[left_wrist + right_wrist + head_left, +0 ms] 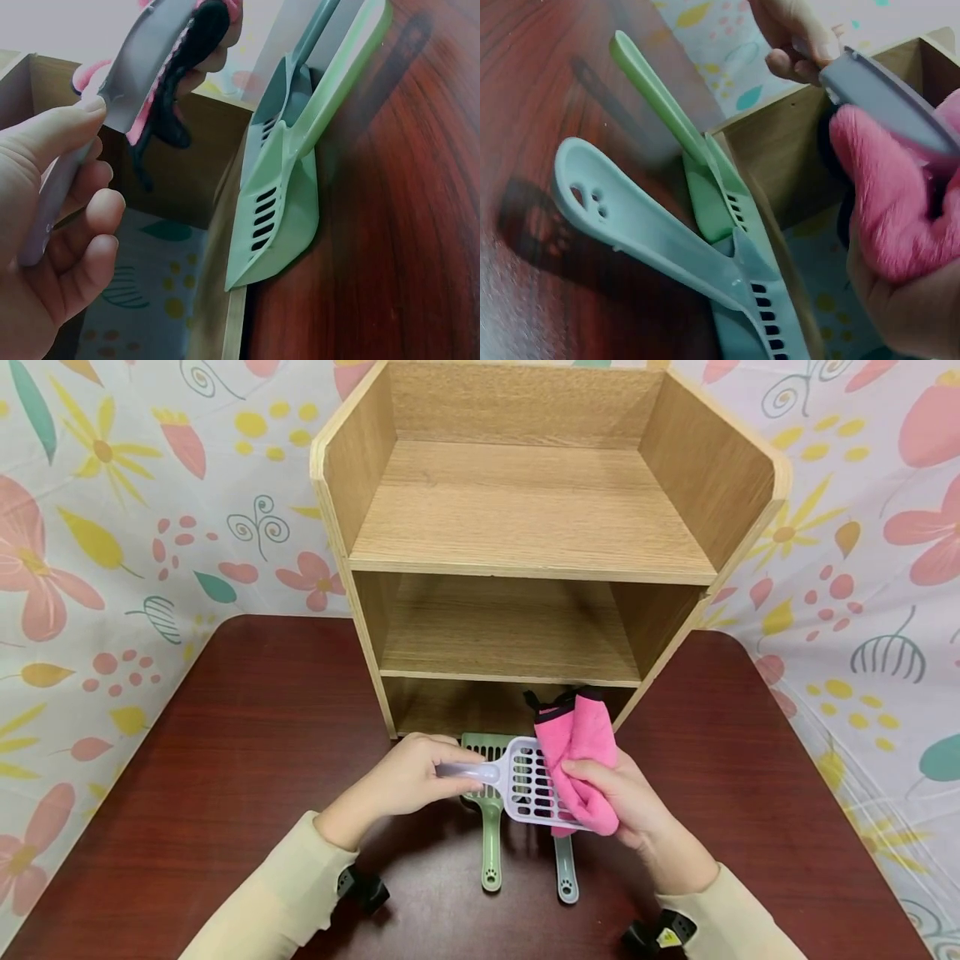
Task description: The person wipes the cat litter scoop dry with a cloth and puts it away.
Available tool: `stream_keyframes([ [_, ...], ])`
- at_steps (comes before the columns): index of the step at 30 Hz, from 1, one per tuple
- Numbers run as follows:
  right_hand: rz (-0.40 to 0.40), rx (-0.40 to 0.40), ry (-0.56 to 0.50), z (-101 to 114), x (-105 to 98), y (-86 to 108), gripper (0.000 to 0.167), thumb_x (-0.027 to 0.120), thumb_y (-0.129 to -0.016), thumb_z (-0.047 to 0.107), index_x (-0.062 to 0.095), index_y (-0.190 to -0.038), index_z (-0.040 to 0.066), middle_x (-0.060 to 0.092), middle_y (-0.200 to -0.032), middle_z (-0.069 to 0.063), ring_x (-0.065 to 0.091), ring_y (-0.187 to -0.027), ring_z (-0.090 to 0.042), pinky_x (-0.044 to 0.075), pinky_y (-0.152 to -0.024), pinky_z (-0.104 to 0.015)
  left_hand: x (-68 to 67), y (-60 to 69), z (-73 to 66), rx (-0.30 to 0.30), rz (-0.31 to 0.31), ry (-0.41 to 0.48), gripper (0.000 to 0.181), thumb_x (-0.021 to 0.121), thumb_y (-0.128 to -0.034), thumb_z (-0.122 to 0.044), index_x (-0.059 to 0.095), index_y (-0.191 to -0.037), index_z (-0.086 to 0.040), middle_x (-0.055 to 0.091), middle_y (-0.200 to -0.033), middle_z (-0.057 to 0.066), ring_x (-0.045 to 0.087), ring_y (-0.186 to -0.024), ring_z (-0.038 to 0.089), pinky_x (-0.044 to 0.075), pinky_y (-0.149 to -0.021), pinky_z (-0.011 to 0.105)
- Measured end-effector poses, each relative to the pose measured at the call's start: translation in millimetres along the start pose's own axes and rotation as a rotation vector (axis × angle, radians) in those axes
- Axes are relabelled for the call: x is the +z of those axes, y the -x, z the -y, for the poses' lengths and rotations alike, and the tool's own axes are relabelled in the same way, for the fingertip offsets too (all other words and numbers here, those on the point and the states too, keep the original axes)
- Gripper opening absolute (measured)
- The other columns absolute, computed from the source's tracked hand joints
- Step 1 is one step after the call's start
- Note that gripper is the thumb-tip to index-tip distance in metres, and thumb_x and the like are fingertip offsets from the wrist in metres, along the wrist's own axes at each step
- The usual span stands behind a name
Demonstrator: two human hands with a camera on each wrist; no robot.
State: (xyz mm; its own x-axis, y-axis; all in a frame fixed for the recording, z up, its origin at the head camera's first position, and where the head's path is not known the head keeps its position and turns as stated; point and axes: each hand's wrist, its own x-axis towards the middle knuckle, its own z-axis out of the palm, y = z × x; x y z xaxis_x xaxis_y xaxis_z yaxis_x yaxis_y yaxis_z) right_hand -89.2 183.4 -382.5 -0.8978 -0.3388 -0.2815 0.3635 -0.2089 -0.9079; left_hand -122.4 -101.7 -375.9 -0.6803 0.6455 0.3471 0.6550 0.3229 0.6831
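Observation:
A lavender slotted scoop (531,781) is held level above the table, its handle pinched between the thumb and fingers of my left hand (408,781). My right hand (633,802) grips a pink cloth (577,752) with black trim, folded around the far end of the scoop. Beneath them lie a green scoop (491,835) and a blue-grey scoop (566,868), handles toward me. The right wrist view shows the cloth (892,202) against the lavender scoop (892,101); in the left wrist view the green scoop (281,210) rests beside the shelf's lower edge.
A wooden shelf unit (525,568) with several levels stands at the back of the dark red table (285,693). Floral fabric (150,527) hangs behind and at both sides. The two lower scoops lie close to the unit's front.

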Motion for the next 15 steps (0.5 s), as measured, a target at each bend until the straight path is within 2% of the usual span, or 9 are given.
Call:
stream_keyframes([
  [3,-0.093,0.005,0.085,1,1,0.0,0.025,0.061,-0.090,0.013,0.051,-0.113,0.013,0.070,-0.093,-0.009,0.070,-0.081,-0.027,0.049,-0.060,-0.065,-1.2,0.7,0.1,-0.001,0.006,-0.031,0.024,0.075,-0.0802,-0.025,0.075,-0.102,-0.014,0.069,-0.081,-0.006,0.049,-0.064,-0.001,0.043,-0.054,0.013],
  [5,-0.104,0.004,0.102,2,2,0.5,0.029,0.063,-0.090,0.014,0.049,-0.115,0.013,0.070,-0.093,-0.009,0.069,-0.081,-0.028,0.048,-0.060,-0.066,-1.4,1.1,0.8,-0.003,0.006,-0.029,0.025,0.075,-0.0803,-0.026,0.075,-0.102,-0.015,0.069,-0.082,-0.006,0.048,-0.065,-0.001,0.042,-0.055,0.014],
  [8,-0.062,0.000,0.072,5,2,2.4,0.028,0.060,-0.091,0.015,0.048,-0.116,0.012,0.070,-0.096,-0.009,0.069,-0.086,-0.029,0.049,-0.065,-0.065,-1.2,1.1,1.6,-0.004,-0.001,-0.020,0.025,0.076,-0.0795,-0.025,0.075,-0.102,-0.015,0.069,-0.082,-0.006,0.048,-0.064,-0.001,0.042,-0.054,0.014],
  [11,0.014,-0.001,0.019,8,2,4.7,0.019,0.054,-0.094,0.016,0.052,-0.112,0.011,0.070,-0.096,-0.007,0.070,-0.088,-0.027,0.053,-0.071,-0.056,-0.9,0.2,1.9,0.001,-0.001,-0.017,0.025,0.076,-0.0795,-0.025,0.075,-0.102,-0.014,0.070,-0.084,-0.005,0.048,-0.065,0.000,0.042,-0.055,0.015],
  [15,0.129,-0.005,-0.054,10,3,6.6,0.016,0.045,-0.097,0.020,0.057,-0.103,0.012,0.071,-0.091,-0.001,0.070,-0.085,-0.017,0.056,-0.076,-0.037,-1.1,-1.7,0.0,-0.010,0.014,-0.020,0.028,0.074,-0.0809,-0.027,0.074,-0.105,-0.013,0.071,-0.088,-0.004,0.051,-0.069,0.001,0.044,-0.060,0.015],
])
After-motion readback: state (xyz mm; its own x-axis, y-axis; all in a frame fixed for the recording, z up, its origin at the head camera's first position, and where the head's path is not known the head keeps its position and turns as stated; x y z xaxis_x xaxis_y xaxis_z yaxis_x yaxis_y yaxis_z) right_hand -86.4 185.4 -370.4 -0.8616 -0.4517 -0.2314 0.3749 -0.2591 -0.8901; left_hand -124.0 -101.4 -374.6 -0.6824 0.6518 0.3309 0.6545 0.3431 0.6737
